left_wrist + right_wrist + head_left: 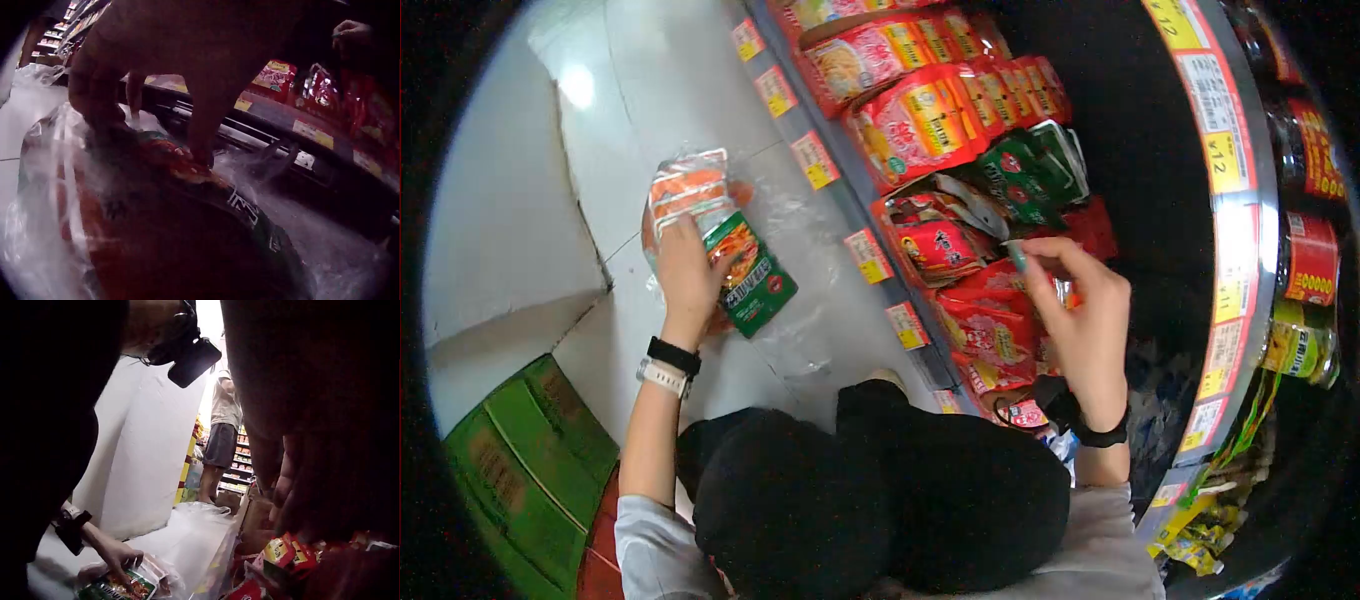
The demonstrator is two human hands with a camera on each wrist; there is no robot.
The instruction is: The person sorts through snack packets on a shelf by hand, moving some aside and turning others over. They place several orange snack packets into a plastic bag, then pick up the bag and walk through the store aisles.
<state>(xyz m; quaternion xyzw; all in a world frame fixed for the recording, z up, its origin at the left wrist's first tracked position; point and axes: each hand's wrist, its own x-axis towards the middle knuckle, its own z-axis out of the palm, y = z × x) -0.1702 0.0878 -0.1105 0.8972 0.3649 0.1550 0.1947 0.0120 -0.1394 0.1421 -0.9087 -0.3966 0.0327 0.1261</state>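
On the floor at the left of the head view, my left hand [688, 275] grips a green food packet [760, 295], fingers over an orange-and-white packet [688, 190] beside it. Clear plastic surrounds them. In the left wrist view the fingers press down on the green packet [247, 209], dimly lit. The right wrist view shows the left hand [115, 553] on the green packet [103, 590] too. My right hand [1085, 320] hovers above red packets [990, 330] on the shelf, thumb and forefinger tips close together, a small green patch at the tip, no packet held.
Green packets [1025, 180] and upright red packets [915, 125] fill the low shelf, edged with price tags [815, 160]. Jars [1310, 270] stand on another shelf at the right. Green boxes [530, 450] lie at lower left. A person [222, 425] stands farther along the aisle.
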